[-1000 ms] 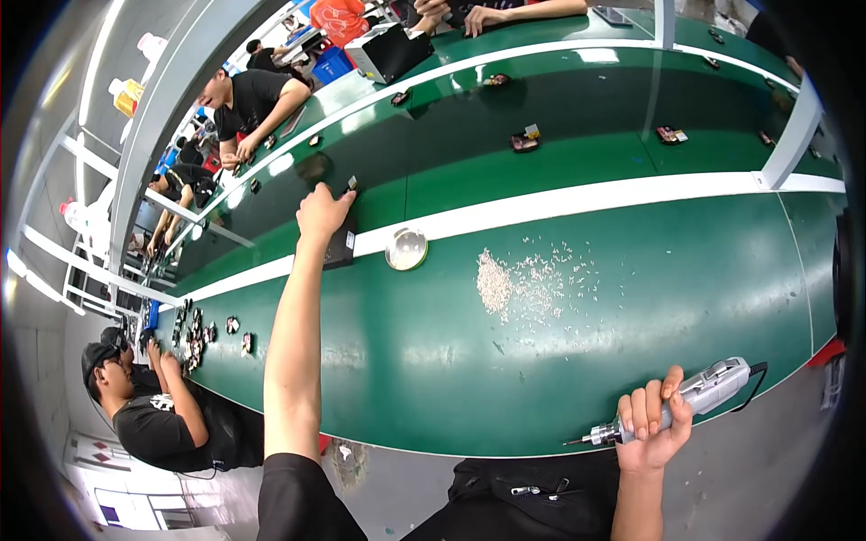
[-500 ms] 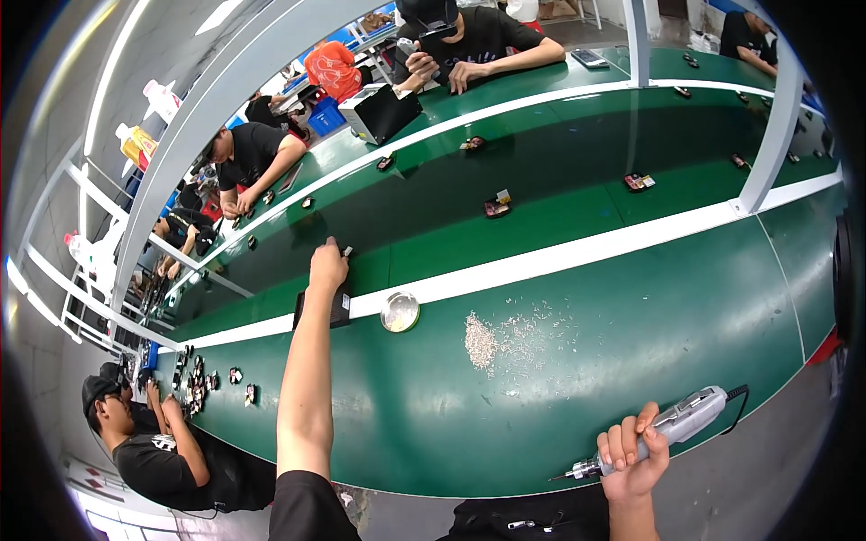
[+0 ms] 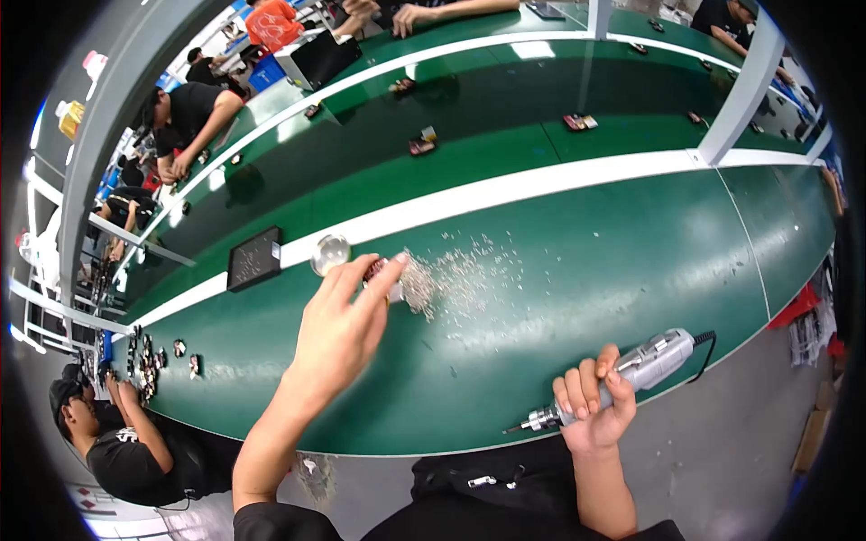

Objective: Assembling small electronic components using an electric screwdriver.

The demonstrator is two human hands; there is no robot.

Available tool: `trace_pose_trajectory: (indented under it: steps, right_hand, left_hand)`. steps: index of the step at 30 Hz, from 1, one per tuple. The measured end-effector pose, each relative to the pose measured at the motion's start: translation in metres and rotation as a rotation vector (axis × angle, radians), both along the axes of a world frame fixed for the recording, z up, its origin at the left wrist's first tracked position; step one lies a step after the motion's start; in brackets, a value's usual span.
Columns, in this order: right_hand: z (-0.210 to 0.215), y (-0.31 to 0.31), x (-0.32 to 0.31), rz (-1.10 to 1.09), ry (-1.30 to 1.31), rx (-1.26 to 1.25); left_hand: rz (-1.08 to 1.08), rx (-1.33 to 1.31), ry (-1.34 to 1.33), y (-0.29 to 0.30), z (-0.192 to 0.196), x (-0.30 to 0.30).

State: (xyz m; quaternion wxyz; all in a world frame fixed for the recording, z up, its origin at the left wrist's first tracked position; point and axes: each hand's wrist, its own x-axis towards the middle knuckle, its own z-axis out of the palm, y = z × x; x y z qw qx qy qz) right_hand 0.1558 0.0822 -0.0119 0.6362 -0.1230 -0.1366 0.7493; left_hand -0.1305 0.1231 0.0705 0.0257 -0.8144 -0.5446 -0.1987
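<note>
Left hand (image 3: 343,329) pinches a small dark part (image 3: 379,270) at its fingertips, centre frame, touching the scattered screw pile (image 3: 460,284) to its right. Right hand (image 3: 595,406) is clamped on an electric screwdriver (image 3: 622,379), lower right, tip pointing left, well apart from the part.

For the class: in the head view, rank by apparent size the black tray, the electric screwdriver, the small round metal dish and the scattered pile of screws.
1. Pile of screws, the widest spread.
2. Electric screwdriver in the right hand.
3. Black tray, though it lies farther away, so this place is unsure.
4. Round metal dish.
</note>
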Motion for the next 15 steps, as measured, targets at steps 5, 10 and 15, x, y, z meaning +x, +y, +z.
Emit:
trace_pose_trajectory:
  steps: [5, 10, 15]
  right_hand:
    - [0.005, 0.007, -0.010, 0.052, -0.009, 0.016]
    - [-0.001, 0.003, -0.003, 0.053, -0.002, 0.039]
    - [-0.004, 0.000, 0.001, 0.060, 0.039, 0.018]
  left_hand:
    - [-0.169, -0.093, 0.218, -0.069, -0.026, 0.051]
    - [-0.194, -0.026, 0.271, -0.085, -0.056, 0.068]
    - [-0.136, -0.026, 0.042, -0.090, -0.067, 0.069]
